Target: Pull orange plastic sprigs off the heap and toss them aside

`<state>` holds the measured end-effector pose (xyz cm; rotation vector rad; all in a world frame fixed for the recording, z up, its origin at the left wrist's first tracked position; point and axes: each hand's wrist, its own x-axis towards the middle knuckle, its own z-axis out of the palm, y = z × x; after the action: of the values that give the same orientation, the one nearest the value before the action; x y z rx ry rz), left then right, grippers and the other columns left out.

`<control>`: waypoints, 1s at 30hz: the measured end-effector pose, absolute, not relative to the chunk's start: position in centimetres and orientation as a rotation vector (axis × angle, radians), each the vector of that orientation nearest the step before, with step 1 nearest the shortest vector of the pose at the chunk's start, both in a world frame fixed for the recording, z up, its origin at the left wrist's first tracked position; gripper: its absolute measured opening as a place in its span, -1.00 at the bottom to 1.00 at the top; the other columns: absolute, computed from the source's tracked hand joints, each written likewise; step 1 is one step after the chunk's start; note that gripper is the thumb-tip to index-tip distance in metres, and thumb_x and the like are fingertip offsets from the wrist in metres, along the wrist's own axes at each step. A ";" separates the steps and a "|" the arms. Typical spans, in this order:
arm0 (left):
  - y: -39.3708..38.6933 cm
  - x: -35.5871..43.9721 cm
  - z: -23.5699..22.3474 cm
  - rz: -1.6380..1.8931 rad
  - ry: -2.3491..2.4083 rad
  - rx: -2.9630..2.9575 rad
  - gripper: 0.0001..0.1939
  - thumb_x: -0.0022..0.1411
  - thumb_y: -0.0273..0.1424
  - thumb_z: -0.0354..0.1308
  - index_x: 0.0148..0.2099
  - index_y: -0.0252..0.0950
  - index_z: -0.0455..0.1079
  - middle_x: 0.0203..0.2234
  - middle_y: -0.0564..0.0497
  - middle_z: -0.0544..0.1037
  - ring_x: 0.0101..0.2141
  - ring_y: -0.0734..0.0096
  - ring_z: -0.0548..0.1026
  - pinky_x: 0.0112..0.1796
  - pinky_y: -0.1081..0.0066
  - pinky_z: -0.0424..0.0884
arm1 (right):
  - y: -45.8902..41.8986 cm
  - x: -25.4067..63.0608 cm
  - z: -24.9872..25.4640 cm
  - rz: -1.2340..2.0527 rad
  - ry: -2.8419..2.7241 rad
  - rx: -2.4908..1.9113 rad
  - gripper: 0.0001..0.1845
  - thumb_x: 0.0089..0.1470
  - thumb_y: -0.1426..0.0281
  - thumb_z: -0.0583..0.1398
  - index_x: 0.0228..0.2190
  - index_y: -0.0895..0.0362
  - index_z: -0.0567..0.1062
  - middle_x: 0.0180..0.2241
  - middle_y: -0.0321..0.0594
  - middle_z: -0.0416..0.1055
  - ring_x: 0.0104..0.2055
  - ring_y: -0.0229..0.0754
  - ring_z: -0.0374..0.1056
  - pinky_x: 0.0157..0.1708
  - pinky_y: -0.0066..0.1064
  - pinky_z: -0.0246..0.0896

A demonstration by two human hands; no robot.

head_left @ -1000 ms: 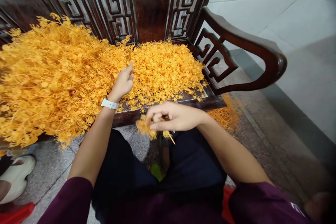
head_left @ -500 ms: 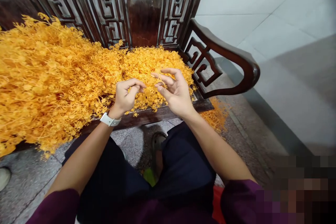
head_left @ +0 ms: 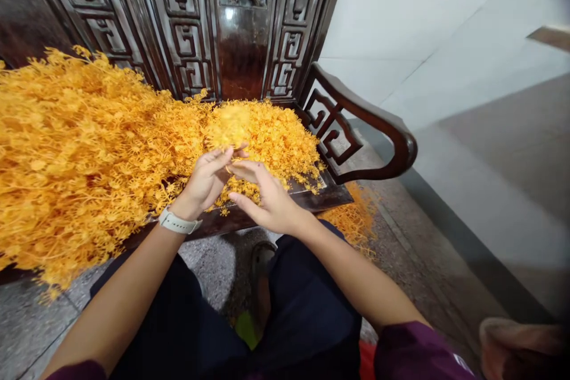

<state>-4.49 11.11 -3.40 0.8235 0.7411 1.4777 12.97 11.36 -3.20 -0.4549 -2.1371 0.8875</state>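
My left hand (head_left: 205,183) is closed, thumb and fingers pinched on a yellow artificial flower sprig (head_left: 229,122), whose head is blurred above the fingertips. A short bit of yellow stem shows below, between the two hands. Close by on the right is my right hand (head_left: 269,199), its fingers stretched toward the left fingertips and its thumb apart. Whether it touches the stem I cannot make out. Behind both hands lies a heap of small yellow sprig pieces (head_left: 285,139). A much larger pile of yellow artificial sprigs (head_left: 89,154) spreads to the left on the same bench.
The dark carved wooden bench has a tall back (head_left: 244,50) and a curved armrest (head_left: 369,110) on the right. Orange-yellow stems (head_left: 354,219) lie on the floor below it. A pale wall (head_left: 445,29) rises at right. Part of a person (head_left: 512,338) shows at bottom right.
My hands have come together and shifted left. The left hand now has a sprig raised from the heap; the right hand's fingers have straightened, and the small yellow piece by them no longer shows there.
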 end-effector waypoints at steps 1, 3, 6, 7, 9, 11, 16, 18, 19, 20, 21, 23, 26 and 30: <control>11.0 -4.6 -3.1 1.503 0.727 0.779 -0.80 0.15 -0.30 0.49 -0.25 -0.32 0.65 -0.19 -0.12 0.70 -0.19 0.30 0.62 -0.12 0.36 0.51 | 11.3 12.8 -3.0 0.983 -2.061 -0.451 -0.42 0.31 0.35 0.26 0.27 0.02 0.22 0.28 0.03 0.35 0.32 0.07 0.38 0.33 0.04 0.33; 10.9 -4.8 -2.8 1.537 0.698 0.706 -0.80 0.12 -0.35 0.51 -0.25 -0.34 0.64 -0.22 -0.11 0.69 -0.23 0.34 0.61 -0.15 0.39 0.51 | 11.1 12.6 -2.6 1.155 -1.900 -0.441 -0.48 0.31 0.35 0.27 0.22 -0.01 0.26 0.26 -0.02 0.37 0.30 0.00 0.41 0.28 -0.05 0.39; 10.9 -5.1 -2.6 1.565 0.639 0.615 -0.78 0.19 -0.30 0.47 -0.23 -0.36 0.61 -0.33 -0.06 0.64 -0.33 0.42 0.57 -0.22 0.44 0.51 | 10.8 12.3 -1.9 1.304 -1.748 -0.414 -0.56 0.30 0.37 0.29 0.15 -0.03 0.34 0.21 -0.09 0.44 0.29 -0.05 0.42 0.29 -0.08 0.37; 10.8 -5.2 -2.5 1.559 0.613 0.596 -0.77 0.23 -0.27 0.44 -0.25 -0.35 0.58 -0.38 -0.03 0.60 -0.37 0.45 0.54 -0.24 0.44 0.50 | 10.6 12.3 -1.7 1.334 -1.719 -0.397 -0.59 0.30 0.37 0.30 0.12 -0.02 0.37 0.18 -0.10 0.47 0.28 -0.06 0.43 0.30 -0.07 0.35; 10.6 -5.5 -2.2 1.524 0.564 0.594 -0.73 0.29 -0.22 0.37 -0.31 -0.33 0.52 -0.47 0.02 0.51 -0.42 0.45 0.49 -0.27 0.43 0.49 | 10.5 12.2 -1.4 1.351 -1.658 -0.380 -0.72 0.31 0.36 0.28 0.03 0.01 0.46 0.07 -0.13 0.55 0.18 -0.09 0.50 0.25 -0.07 0.39; 10.3 -5.7 -2.1 1.466 0.532 0.630 -0.70 0.30 -0.19 0.35 -0.34 -0.31 0.46 -0.56 0.06 0.38 -0.47 0.45 0.43 -0.31 0.41 0.46 | 10.7 12.2 -1.1 1.293 -1.569 -0.426 -0.84 0.32 0.33 0.27 -0.07 0.03 0.51 -0.09 -0.18 0.58 -0.02 -0.14 0.57 0.07 -0.15 0.50; 9.5 -6.0 -2.5 1.127 0.707 0.955 -0.64 0.29 -0.16 0.34 -0.38 -0.30 0.36 -0.63 0.14 0.17 -0.61 0.55 0.13 -0.54 0.46 0.09 | 13.0 13.0 -0.9 1.140 -1.386 -0.644 -0.68 0.23 0.15 0.32 -0.05 0.00 0.51 -0.27 -0.25 0.47 -0.32 -0.24 0.41 -0.35 -0.34 0.41; 9.5 -5.9 -2.7 0.993 0.826 1.183 -0.53 0.33 -0.12 0.30 -0.46 -0.29 0.24 -0.62 0.14 0.15 -0.60 0.57 0.07 -0.54 0.44 0.00 | 13.9 13.5 -1.1 1.119 -1.407 -0.726 -0.69 0.22 0.11 0.32 -0.08 0.00 0.53 -0.34 -0.29 0.42 -0.41 -0.28 0.32 -0.43 -0.38 0.34; 9.6 -5.8 -2.7 0.953 0.875 1.295 -0.49 0.35 -0.10 0.28 -0.49 -0.28 0.19 -0.62 0.14 0.13 -0.59 0.56 0.06 -0.53 0.43 -0.01 | 14.2 13.8 -1.3 1.108 -1.416 -0.756 -0.72 0.23 0.12 0.32 -0.12 0.00 0.54 -0.37 -0.31 0.40 -0.45 -0.30 0.28 -0.47 -0.40 0.30; 9.6 -5.5 -2.6 0.930 0.913 1.395 -0.46 0.36 -0.08 0.26 -0.51 -0.27 0.14 -0.62 0.14 0.12 -0.58 0.55 0.05 -0.52 0.42 -0.01 | 14.4 14.0 -1.5 1.093 -1.418 -0.773 -0.76 0.23 0.14 0.32 -0.16 0.00 0.54 -0.39 -0.33 0.39 -0.47 -0.30 0.26 -0.51 -0.41 0.26; 9.7 -5.3 -2.6 0.918 0.939 1.476 -0.43 0.36 -0.07 0.25 -0.52 -0.26 0.11 -0.62 0.14 0.10 -0.58 0.55 0.05 -0.52 0.41 -0.01 | 14.5 14.2 -1.7 1.069 -1.413 -0.778 -0.78 0.24 0.15 0.32 -0.19 0.01 0.53 -0.40 -0.33 0.39 -0.47 -0.31 0.27 -0.53 -0.43 0.25; 9.7 -4.7 -2.4 0.905 0.975 1.590 -0.41 0.36 -0.02 0.22 -0.53 -0.25 0.08 -0.63 0.15 0.07 -0.57 0.54 0.04 -0.51 0.41 0.00 | 14.7 14.6 -1.8 0.951 -1.405 -0.773 -0.81 0.26 0.18 0.31 -0.23 0.03 0.51 -0.40 -0.32 0.42 -0.43 -0.29 0.36 -0.49 -0.43 0.29; 9.8 -4.4 -2.3 0.880 1.009 1.660 -0.38 0.36 0.05 0.16 -0.53 -0.24 0.06 -0.63 0.15 0.05 -0.59 0.54 0.03 -0.52 0.41 -0.03 | 16.2 15.7 -1.5 0.662 -1.455 -0.814 -0.82 0.29 0.21 0.27 -0.25 0.06 0.48 -0.42 -0.32 0.42 -0.43 -0.30 0.40 -0.45 -0.42 0.33; 9.7 -6.2 -2.6 0.823 0.963 1.694 -0.40 0.34 0.02 0.21 -0.54 -0.27 0.13 -0.64 0.14 0.06 -0.60 0.56 0.04 -0.55 0.43 -0.03 | 19.5 19.0 -0.2 0.399 -1.204 -0.890 -0.68 0.33 0.07 0.18 -0.30 0.04 0.34 -0.60 -0.48 0.18 -0.69 -0.38 0.10 -0.68 -0.48 0.04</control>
<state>-6.16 9.66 -2.60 1.6942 0.9631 0.8226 19.05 19.46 -0.17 -0.8897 -1.2042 0.3992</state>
